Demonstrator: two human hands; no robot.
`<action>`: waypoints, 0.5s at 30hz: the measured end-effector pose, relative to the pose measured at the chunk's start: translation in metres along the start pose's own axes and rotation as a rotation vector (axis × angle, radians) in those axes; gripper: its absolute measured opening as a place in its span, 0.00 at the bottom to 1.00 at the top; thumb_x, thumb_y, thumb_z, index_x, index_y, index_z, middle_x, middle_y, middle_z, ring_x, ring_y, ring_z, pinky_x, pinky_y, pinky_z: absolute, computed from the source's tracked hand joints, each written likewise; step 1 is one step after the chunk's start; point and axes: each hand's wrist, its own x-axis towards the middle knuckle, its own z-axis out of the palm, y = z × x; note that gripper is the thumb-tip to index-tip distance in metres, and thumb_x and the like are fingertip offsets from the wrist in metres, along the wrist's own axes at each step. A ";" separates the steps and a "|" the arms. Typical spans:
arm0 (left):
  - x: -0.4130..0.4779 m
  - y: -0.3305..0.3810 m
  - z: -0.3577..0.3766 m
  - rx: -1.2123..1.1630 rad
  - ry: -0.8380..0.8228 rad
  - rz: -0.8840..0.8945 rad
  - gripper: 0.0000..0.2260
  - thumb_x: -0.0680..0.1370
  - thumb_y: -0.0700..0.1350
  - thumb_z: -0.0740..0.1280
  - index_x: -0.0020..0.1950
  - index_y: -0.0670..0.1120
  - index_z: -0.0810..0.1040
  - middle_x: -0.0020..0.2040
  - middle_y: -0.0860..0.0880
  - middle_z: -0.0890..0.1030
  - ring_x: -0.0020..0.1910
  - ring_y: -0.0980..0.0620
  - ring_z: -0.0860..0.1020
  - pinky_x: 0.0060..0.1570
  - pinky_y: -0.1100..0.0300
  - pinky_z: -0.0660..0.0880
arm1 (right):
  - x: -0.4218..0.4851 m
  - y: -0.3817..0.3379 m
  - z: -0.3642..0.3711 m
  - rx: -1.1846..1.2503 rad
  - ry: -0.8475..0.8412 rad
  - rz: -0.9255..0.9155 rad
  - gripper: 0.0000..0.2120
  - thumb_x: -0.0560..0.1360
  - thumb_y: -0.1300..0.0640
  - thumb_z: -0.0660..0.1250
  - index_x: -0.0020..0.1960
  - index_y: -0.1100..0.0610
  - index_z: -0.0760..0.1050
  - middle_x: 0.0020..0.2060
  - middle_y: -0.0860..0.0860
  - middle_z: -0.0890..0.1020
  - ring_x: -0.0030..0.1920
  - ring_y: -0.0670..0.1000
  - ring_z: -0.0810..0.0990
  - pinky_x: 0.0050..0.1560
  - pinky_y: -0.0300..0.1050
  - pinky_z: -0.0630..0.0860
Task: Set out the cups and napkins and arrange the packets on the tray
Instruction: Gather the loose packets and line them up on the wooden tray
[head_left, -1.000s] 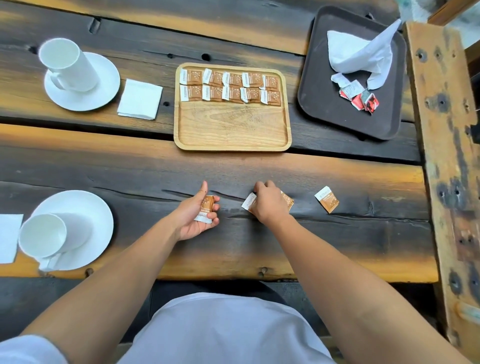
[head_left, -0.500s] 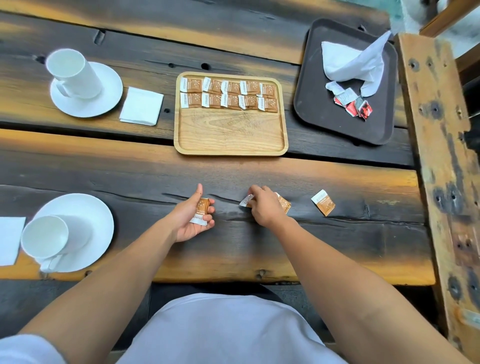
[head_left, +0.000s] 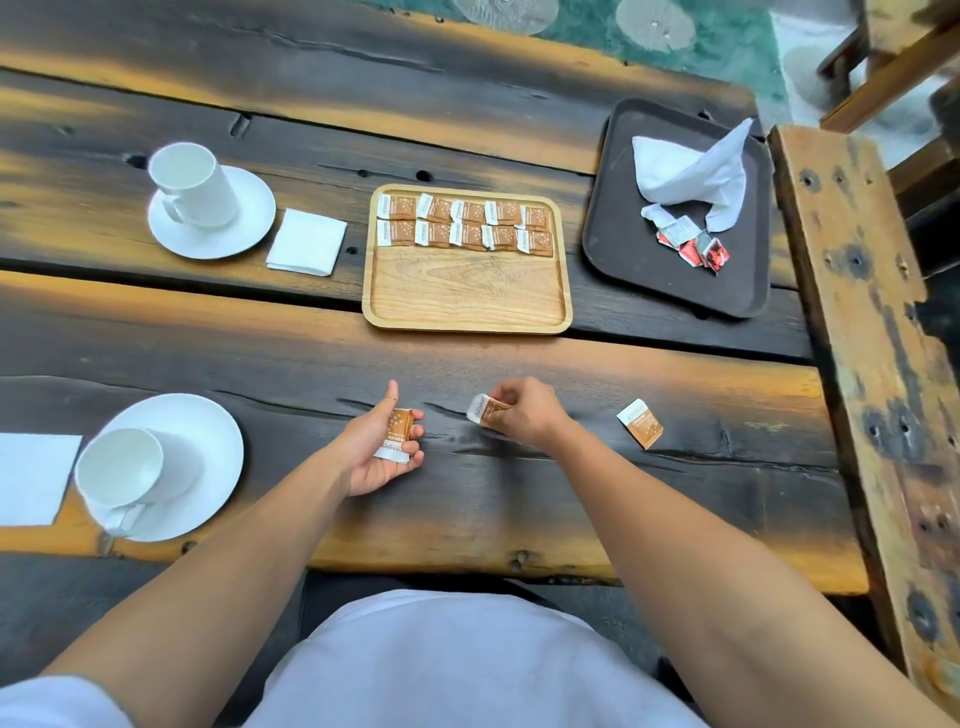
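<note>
Brown packets (head_left: 464, 224): ten on tray (head_left: 467, 291), two in hands, one loose (head_left: 640, 423).

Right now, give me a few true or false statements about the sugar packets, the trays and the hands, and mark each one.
1. The light wooden tray holds two rows of brown sugar packets. True.
2. The left hand is empty. False: it holds a brown packet.
3. One loose brown packet lies on the dark wooden table, to the right of the right hand. True.
4. The dark brown tray holds only brown packets. False: it holds a crumpled white napkin and red wrappers.
5. The right hand pinches a packet. True.
</note>
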 end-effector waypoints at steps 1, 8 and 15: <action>-0.001 0.000 0.000 0.003 -0.002 0.004 0.23 0.77 0.64 0.61 0.51 0.43 0.73 0.33 0.47 0.75 0.24 0.53 0.69 0.33 0.57 0.76 | -0.002 -0.002 -0.001 0.067 -0.025 0.014 0.05 0.74 0.63 0.70 0.47 0.55 0.80 0.43 0.54 0.82 0.45 0.53 0.78 0.44 0.46 0.78; -0.008 0.007 0.005 0.037 0.020 0.036 0.24 0.77 0.64 0.61 0.52 0.43 0.73 0.34 0.46 0.75 0.27 0.51 0.70 0.37 0.56 0.76 | -0.011 -0.021 -0.009 0.170 -0.127 0.041 0.12 0.72 0.72 0.71 0.52 0.62 0.77 0.45 0.60 0.80 0.32 0.50 0.76 0.31 0.39 0.75; -0.011 0.015 0.007 0.055 0.019 0.066 0.23 0.77 0.63 0.62 0.54 0.43 0.73 0.33 0.47 0.75 0.24 0.52 0.70 0.36 0.56 0.76 | -0.012 -0.038 -0.018 0.153 -0.182 -0.018 0.12 0.77 0.72 0.63 0.59 0.65 0.75 0.47 0.60 0.77 0.43 0.58 0.77 0.32 0.47 0.80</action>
